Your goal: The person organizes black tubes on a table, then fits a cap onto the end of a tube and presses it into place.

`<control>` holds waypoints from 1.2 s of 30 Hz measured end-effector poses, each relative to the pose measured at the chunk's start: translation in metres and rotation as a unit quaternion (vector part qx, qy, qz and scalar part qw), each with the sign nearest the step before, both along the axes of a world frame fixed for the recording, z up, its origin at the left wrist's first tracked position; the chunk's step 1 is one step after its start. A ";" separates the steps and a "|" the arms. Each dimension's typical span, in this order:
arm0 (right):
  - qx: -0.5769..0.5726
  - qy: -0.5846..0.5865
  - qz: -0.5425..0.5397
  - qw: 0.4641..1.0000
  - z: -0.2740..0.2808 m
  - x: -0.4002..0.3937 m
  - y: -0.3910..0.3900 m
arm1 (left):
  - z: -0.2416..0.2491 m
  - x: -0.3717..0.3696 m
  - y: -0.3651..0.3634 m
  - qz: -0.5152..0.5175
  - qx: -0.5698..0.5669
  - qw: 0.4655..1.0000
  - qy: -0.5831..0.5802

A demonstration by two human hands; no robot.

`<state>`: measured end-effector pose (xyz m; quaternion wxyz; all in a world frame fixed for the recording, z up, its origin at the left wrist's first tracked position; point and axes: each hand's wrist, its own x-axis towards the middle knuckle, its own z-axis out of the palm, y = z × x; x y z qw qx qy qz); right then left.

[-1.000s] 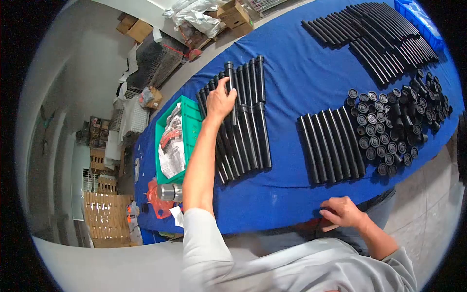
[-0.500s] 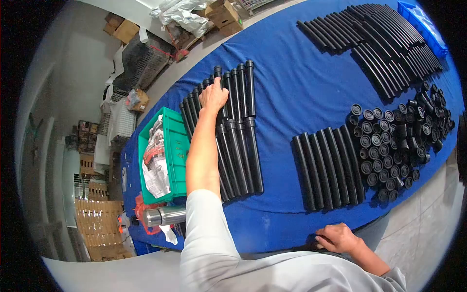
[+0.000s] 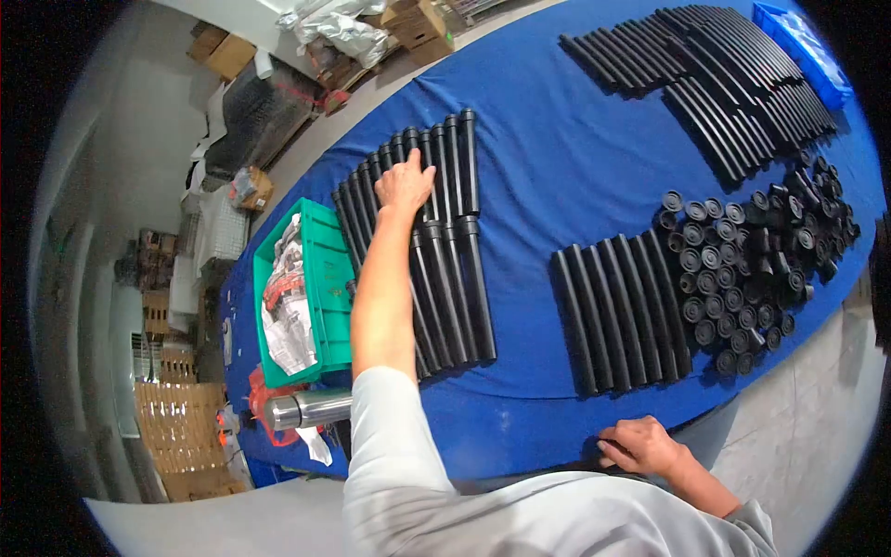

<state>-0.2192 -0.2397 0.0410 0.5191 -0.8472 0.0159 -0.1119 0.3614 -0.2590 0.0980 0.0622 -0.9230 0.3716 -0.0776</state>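
Note:
My left hand (image 3: 406, 184) is closed over a capped black tube (image 3: 411, 136) in the upper row on the blue cloth. Its fingers lie just below the cap, and my palm hides much of the tube. Similar capped tubes (image 3: 469, 162) lie side by side around it, with a second row (image 3: 478, 297) below. By the table's near edge, my right hand (image 3: 642, 446) rests with its fingers curled. What is under those fingers, if anything, is hidden. Beyond it lies a row of black tubes without visible caps (image 3: 622, 311).
A green crate (image 3: 331, 292) holding crumpled paper stands left of my forearm, near a steel flask (image 3: 311, 408). Loose black caps (image 3: 719, 278) cover the right side. More thin black tubes (image 3: 724, 144) and a blue bin (image 3: 803, 56) lie at the far right.
The tube under my left hand, which stuck out past its neighbours, now sits nearly level with them. My right hand has stayed in place. The whole view has shifted slightly.

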 end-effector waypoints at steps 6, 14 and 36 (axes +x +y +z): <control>0.004 -0.024 -0.013 1.000 -0.001 -0.002 0.001 | 0.026 -0.045 0.012 -0.048 -0.109 0.993 -0.024; -0.005 -0.024 -0.007 1.000 -0.008 -0.008 0.003 | 0.007 -0.246 0.063 -0.199 -0.336 0.915 0.103; 0.010 -0.042 -0.038 0.998 -0.006 -0.010 0.013 | -0.052 -0.350 0.126 -0.054 -0.231 0.948 0.210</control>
